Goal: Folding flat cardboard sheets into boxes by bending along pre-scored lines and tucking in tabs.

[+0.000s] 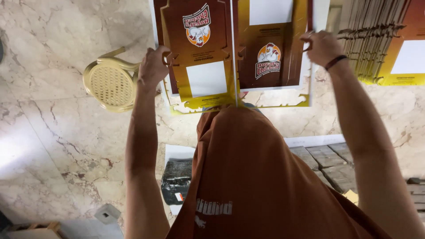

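The flat carton blank (199, 53) that I hold is brown with a yellow border, a white rectangle near its lower end and a round bird emblem near the top; it hangs in front of me over the marble floor (53, 132). Just beside it, edge to edge, is a second flat carton blank (270, 53) of the same colours, with a white panel at its top and a round emblem in the middle. My left hand (152, 66) is curled shut around the left edge of the first blank, fingers wrapped over the notched side. My right hand (322, 46) pinches the right edge of the second blank, fingers bent close together; a dark band sits on that wrist. To the right stands a stack of cartons (376, 44) on edge, brown and yellow with a white panel. Left of my left hand is a cream plastic chair (110, 82). Below, near my orange shirt (256, 177), lies a black wrapped bundle (177, 179) on the floor.
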